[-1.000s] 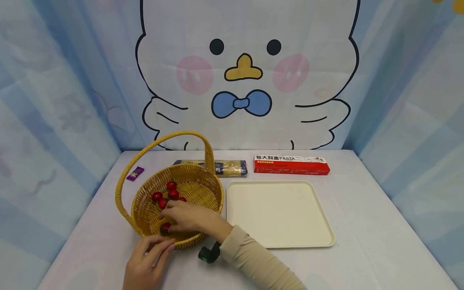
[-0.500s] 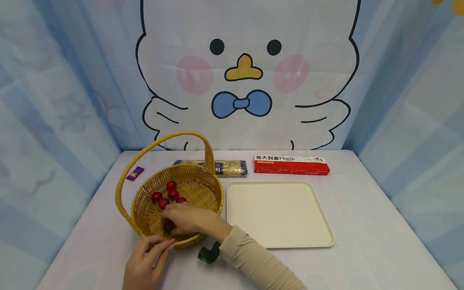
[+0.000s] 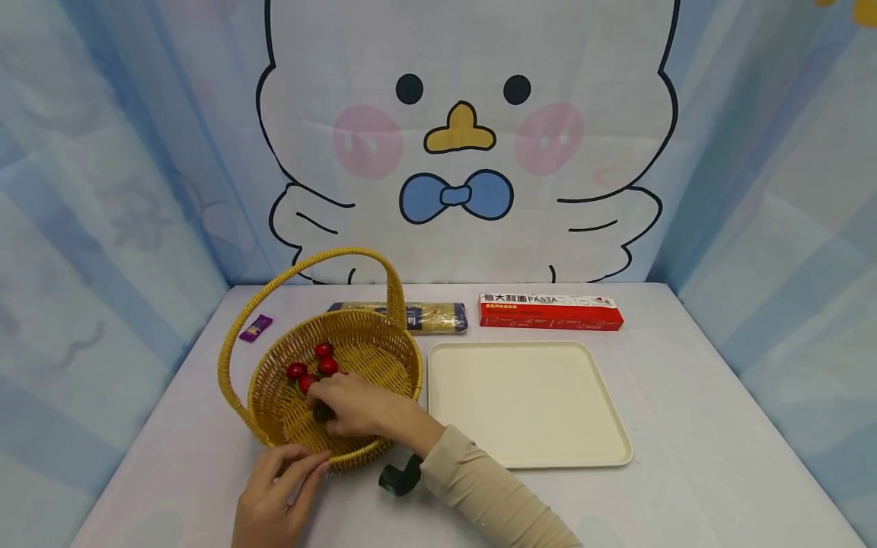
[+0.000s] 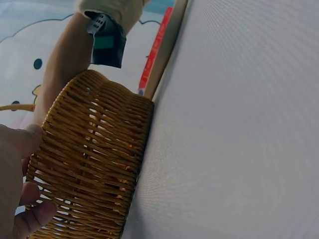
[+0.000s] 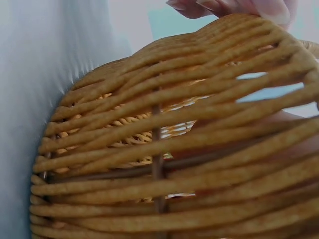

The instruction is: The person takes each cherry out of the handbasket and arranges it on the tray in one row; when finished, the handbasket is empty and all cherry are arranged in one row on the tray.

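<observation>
A yellow wicker basket (image 3: pixel 384 365) with a tall arched handle stands at the left of the table. Several red cherries (image 3: pixel 327 366) lie on its floor. My left hand (image 3: pixel 277 487) holds the near rim, and in the left wrist view its thumb and fingers (image 4: pixel 39 215) sit at the woven wall. My right hand (image 3: pixel 359 407) reaches down inside the basket, pinching a dark, greenish-looking cherry (image 3: pixel 323 412) between thumb and fingers. In the right wrist view the wicker weave covers most of that hand.
A cream tray (image 3: pixel 527 403) lies right beside the basket. Behind stand a red pasta box (image 3: pixel 551 313) and a clear spaghetti packet (image 3: pixel 438 317); a small purple packet (image 3: pixel 256 328) lies at back left. The dark wrist camera (image 3: pixel 400 477) hangs under the right sleeve.
My right hand has closed on the dark cherry and moved it slightly up and right inside the basket, covering another red cherry. The left hand has stayed on the rim.
</observation>
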{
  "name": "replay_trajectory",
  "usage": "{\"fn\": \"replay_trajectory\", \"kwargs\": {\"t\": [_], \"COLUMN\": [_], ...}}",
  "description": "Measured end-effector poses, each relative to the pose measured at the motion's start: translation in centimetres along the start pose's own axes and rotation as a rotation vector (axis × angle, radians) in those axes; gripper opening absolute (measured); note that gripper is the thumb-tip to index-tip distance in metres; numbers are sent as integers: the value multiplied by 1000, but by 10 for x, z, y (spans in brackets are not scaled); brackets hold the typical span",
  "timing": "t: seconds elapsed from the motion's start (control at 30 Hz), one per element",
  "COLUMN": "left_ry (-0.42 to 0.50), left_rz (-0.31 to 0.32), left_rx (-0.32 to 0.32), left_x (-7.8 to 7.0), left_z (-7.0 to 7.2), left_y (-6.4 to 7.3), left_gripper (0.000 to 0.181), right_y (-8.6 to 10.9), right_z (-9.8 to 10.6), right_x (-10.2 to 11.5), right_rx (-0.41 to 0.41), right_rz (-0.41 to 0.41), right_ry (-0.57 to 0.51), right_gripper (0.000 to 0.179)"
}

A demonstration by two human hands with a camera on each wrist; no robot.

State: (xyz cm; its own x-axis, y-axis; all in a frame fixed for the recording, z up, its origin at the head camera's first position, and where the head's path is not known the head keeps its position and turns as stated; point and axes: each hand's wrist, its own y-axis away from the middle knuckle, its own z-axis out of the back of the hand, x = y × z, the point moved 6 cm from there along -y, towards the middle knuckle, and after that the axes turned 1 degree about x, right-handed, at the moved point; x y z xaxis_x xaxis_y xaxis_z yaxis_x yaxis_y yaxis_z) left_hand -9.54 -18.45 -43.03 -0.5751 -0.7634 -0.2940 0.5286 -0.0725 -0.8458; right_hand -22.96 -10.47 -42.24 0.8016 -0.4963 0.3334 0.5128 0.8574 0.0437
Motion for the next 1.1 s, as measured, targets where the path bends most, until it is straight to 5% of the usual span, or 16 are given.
{"fn": "replay_trajectory", "kwargs": {"t": [0.2,0.83,1.1], "left_ry": [5,-19,-36], "left_rz": [-7,36,80], "left_rx": [-5,50,94], "left_x": [0,-2,-3], "left_z": [-1,1,1], "left_y": [0,-2,-2], "left_gripper": [46,48,49], "right_y": [7,51,75], "right_z": [11,48,64], "right_x": [-5,-34,-53], "right_rx": [-41,-250,-343], "right_rz": [10,-34,-101], "right_ry": [-108,-86,-213], "right_gripper": [33,31,29]}}
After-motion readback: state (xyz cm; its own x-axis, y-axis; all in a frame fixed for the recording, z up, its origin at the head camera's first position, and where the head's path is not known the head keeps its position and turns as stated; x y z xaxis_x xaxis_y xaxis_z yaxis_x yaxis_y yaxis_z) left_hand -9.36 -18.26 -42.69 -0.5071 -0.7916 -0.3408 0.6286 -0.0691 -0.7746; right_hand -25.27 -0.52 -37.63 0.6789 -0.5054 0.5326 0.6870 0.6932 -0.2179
